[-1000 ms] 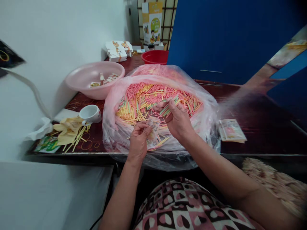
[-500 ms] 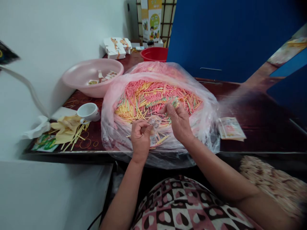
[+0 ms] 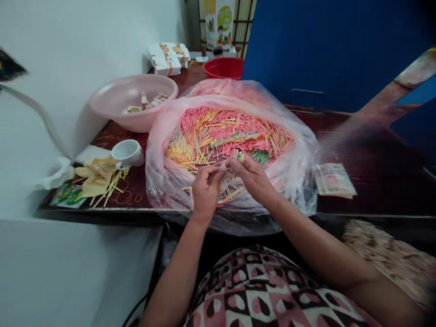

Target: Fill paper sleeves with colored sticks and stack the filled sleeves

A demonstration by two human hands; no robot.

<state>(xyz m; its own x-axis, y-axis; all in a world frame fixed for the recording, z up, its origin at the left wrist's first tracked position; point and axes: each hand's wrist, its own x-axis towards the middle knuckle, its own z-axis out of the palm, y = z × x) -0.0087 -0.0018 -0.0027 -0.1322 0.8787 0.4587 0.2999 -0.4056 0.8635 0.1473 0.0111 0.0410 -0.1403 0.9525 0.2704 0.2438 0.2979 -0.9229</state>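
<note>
Left grip (image 3: 206,190): pinching a translucent, printed film sachet (image 3: 226,180). Right grip (image 3: 254,177): pinching a bundle of slender pastel sticks (image 3: 240,156), at the sachet's 1 o'clock. Both are above a crinkled, translucent plastic bag (image 3: 301,147) of loose straight sticks (image 3: 235,129), on the glossy bench (image 3: 378,181). From the grips: rounded, glazed cup (image 3: 127,153), 9 o'clock; smooth pink basin (image 3: 112,100), 10 o'clock; flat rectangular packets (image 3: 335,179), 3 o'clock.

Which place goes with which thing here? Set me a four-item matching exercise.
1. bundle of short, thin, coloured sticks
2. small white handled cup
3. round red plastic basin
4. flat printed packets

A. beside the dark blue panel
B. right of the clear plastic bag
C. in the right hand
D. in front of the pale pink plastic basin

Pairs: 1-C; 2-D; 3-A; 4-B
</note>
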